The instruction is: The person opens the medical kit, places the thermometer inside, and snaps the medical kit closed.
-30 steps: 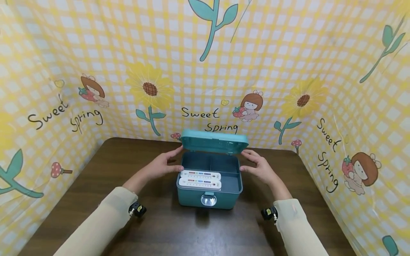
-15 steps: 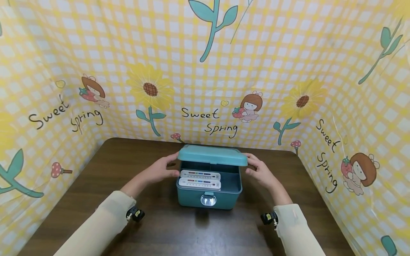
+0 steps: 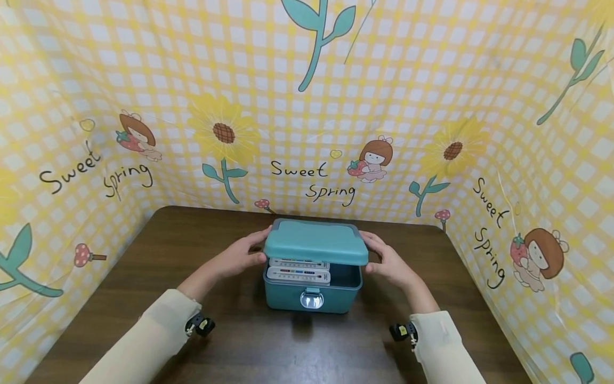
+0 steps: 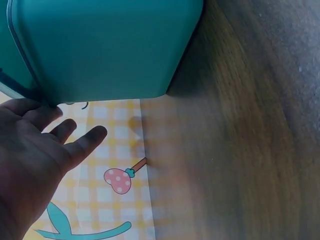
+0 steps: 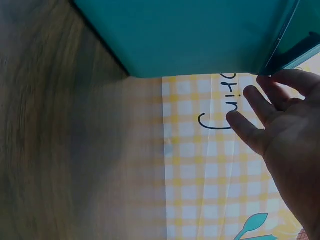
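Lid [image 3: 315, 242]: coming lower than before, nearly shut.
Left hand [image 3: 238, 257]: fingers straight, touching lid's left edge.
Right hand [image 3: 389, 260]: fingers straight, touching right edge.
Box [image 3: 312, 290]: sitting mid-worktop [image 3: 144, 256].

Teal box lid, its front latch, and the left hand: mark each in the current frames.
lid [image 3: 314, 242], head view, middle of its top.
latch [image 3: 312, 300], head view, silver clasp face.
left hand [image 3: 236, 257], head view, back of hand.

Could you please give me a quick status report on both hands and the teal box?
Left hand and right hand open, fingers on lid ends. Teal box partly open, lid tilted low; two white cases visible inside. Nothing seen blocking the lid.
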A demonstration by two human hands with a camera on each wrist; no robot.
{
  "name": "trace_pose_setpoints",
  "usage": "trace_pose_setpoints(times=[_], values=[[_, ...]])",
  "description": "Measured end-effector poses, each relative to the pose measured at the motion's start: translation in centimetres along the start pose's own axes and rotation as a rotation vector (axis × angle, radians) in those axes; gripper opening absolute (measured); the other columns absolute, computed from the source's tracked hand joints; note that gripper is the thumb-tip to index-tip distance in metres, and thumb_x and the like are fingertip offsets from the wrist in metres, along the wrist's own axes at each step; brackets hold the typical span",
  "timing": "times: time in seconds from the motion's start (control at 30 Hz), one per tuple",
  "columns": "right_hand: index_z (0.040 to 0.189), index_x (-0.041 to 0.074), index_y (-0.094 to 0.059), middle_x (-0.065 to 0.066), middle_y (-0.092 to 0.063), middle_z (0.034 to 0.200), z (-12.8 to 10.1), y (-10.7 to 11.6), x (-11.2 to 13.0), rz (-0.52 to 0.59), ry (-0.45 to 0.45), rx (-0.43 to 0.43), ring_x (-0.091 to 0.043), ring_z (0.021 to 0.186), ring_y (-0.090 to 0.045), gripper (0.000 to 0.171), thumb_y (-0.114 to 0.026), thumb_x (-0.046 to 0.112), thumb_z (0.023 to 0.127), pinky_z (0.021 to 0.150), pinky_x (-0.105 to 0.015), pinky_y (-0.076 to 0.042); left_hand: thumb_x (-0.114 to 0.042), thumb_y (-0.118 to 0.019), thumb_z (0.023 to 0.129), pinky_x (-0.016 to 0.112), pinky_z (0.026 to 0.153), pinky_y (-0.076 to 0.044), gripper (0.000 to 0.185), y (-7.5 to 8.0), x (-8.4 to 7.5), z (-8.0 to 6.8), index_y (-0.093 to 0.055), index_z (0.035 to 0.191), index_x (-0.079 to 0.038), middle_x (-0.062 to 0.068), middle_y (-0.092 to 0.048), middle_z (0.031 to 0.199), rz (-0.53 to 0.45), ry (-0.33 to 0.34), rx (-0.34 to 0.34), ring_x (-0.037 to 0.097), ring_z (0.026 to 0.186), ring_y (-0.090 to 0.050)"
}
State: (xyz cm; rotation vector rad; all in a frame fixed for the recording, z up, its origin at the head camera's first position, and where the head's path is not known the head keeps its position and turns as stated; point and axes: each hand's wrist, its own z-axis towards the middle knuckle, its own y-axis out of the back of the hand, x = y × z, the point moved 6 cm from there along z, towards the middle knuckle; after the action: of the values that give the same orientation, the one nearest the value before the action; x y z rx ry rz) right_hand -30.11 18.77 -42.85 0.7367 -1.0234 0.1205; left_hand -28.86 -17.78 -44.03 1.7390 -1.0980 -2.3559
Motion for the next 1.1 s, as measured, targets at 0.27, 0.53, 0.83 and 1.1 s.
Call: trace_pose_setpoints(times=[0.27, 0.53, 0.83, 1.1], values=[[0.160, 0.004, -0.031, -0.022, -0.029, 0.162, -0.2, -0.2, 0.4, -0.005, -0.032, 0.019, -0.049, 0.145, -0.030, 0.111, -0.051, 0.083, 0.086, 0.111, -0.077, -0.026, -0.081, -0.057, 0.085, 0.068, 0.114, -0.035, 0.112, -0.1, -0.2, -0.2, -0.019, 0.165, -0.014, 0.018, -0.020, 0.169, -0.008, 0.021, 0.005, 0.047, 0.150, -0.029], [0.161, 0.007, -0.031, -0.019, -0.027, 0.164, -0.4, -0.2, 0.7, -0.009, -0.085, 0.025, -0.048, 0.148, -0.025, 0.108, -0.062, 0.077, 0.085, 0.112, -0.079, -0.021, -0.065, -0.071, 0.087, 0.067, 0.115, -0.033, 0.106, 0.0, -0.3, -0.4, -0.018, 0.166, -0.018, 0.013, -0.019, 0.170, -0.009, 0.035, 0.013, 0.043, 0.153, -0.025], [0.162, 0.019, -0.033, -0.006, -0.029, 0.168, -1.1, -0.2, 1.0, -0.060, -0.105, 0.015, -0.039, 0.155, -0.022, 0.096, -0.070, 0.066, 0.087, 0.115, -0.075, -0.022, -0.045, -0.076, 0.091, 0.068, 0.113, -0.035, 0.097, -0.1, -0.8, -1.1, -0.018, 0.166, -0.025, 0.010, -0.020, 0.170, 0.022, 0.046, 0.009, 0.041, 0.150, -0.032], [0.161, 0.017, -0.035, -0.003, -0.028, 0.169, -2.1, -0.5, 1.3, -0.073, -0.088, 0.002, -0.037, 0.156, -0.021, 0.087, -0.080, 0.039, 0.090, 0.116, -0.073, -0.023, -0.043, -0.078, 0.090, 0.066, 0.114, -0.035, 0.098, -0.6, -1.7, -2.1, -0.019, 0.165, -0.019, 0.006, -0.020, 0.171, 0.082, 0.015, -0.023, 0.037, 0.150, -0.033]])
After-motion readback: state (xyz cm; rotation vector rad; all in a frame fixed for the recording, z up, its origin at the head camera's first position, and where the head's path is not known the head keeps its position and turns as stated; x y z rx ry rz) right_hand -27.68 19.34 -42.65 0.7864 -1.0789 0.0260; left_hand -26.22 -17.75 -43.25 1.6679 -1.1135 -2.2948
